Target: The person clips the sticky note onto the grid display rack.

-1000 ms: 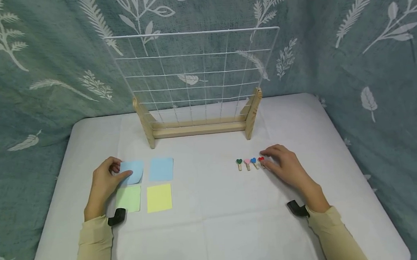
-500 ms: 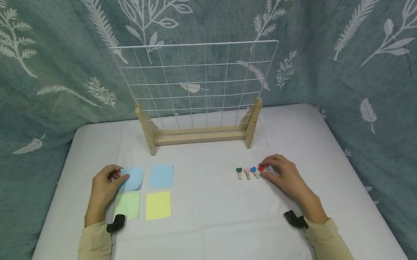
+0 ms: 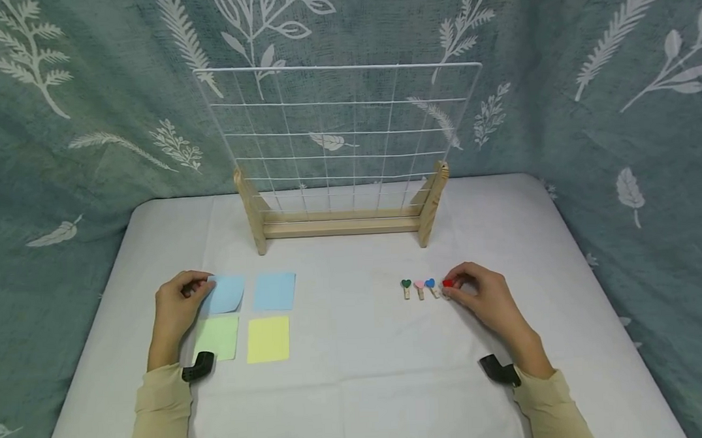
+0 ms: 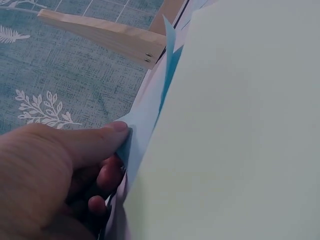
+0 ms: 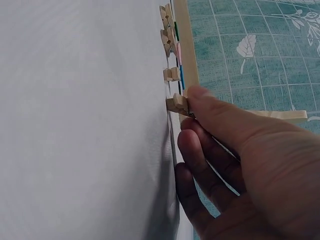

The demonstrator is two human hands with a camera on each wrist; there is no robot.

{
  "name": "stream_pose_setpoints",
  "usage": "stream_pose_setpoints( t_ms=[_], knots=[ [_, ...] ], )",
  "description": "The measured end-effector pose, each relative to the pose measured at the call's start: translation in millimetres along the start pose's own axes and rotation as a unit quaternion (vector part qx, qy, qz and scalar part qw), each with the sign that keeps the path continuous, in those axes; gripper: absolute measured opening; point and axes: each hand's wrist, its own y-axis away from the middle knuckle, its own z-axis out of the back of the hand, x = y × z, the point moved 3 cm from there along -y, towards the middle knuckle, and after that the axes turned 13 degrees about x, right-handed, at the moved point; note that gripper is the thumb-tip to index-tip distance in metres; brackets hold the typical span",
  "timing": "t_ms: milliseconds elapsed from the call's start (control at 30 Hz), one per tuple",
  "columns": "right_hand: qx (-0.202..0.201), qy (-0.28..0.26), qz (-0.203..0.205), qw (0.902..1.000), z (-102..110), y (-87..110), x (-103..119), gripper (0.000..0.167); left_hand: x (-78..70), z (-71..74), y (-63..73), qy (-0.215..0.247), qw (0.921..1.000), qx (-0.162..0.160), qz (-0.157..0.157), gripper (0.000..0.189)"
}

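Note:
On the left, my left hand (image 3: 177,311) pinches the left edge of a light blue sticky note (image 3: 227,293). The left wrist view has the thumb on top of that blue note (image 4: 145,120), whose far corner curls up. My right hand (image 3: 491,301) pinches a small wooden clothespin with a red heart (image 3: 447,283) between thumb and fingers. Up close its wooden legs (image 5: 178,103) stick out past the thumb tip, near the white cloth. Left of it lie clothespins with a blue heart (image 3: 430,283), a pink heart (image 3: 420,284) and a green heart (image 3: 405,284).
A second blue note (image 3: 274,291), a green note (image 3: 217,336) and a yellow note (image 3: 268,339) lie near my left hand. At the back of the white-covered table (image 3: 347,408) stands a white wire grid (image 3: 341,133) in a wooden base (image 3: 342,227), before a leafy green curtain (image 3: 588,130).
My left thumb has drawn back from over the blue note to its left edge. The right thumb and fingers have closed on the red-heart clothespin. The head view has shifted slightly.

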Motion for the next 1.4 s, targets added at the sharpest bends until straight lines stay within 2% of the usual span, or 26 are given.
stream_pose_setpoints(
  t_ms=[300, 567, 767, 967, 1200, 1400],
  knots=[
    [-0.014, -0.028, 0.014, 0.9994, 5, 0.2, 6, 0.022, -11.1, 2.4, -1.2, 0.070, 0.9969, -0.032, 0.021, 0.010],
    [-0.044, -0.054, 0.038, 0.9968, 9, 0.7, 14, 0.017, -34.4, 6.1, -4.7, 0.111, 0.9917, -0.064, -0.018, 0.014],
    [-0.043, -0.078, 0.060, 0.9942, 10, -0.8, 20, 0.017, -45.2, 8.2, -7.6, 0.115, 0.9893, -0.087, -0.024, 0.012],
    [-0.046, -0.076, 0.079, 0.9929, 12, -5.9, 28, 0.027, -56.2, 10.7, -12.8, 0.125, 0.9882, -0.083, -0.033, 0.013],
    [-0.058, -0.059, 0.092, 0.9923, 16, -14.2, 41, 0.027, -69.4, 7.3, -23.2, 0.151, 0.9853, -0.065, -0.045, 0.013],
    [-0.082, -0.060, 0.105, 0.9893, 19, -21.3, 53, 0.028, -98.0, 3.8, -26.5, 0.181, 0.9805, -0.051, -0.056, 0.014]
  ],
)
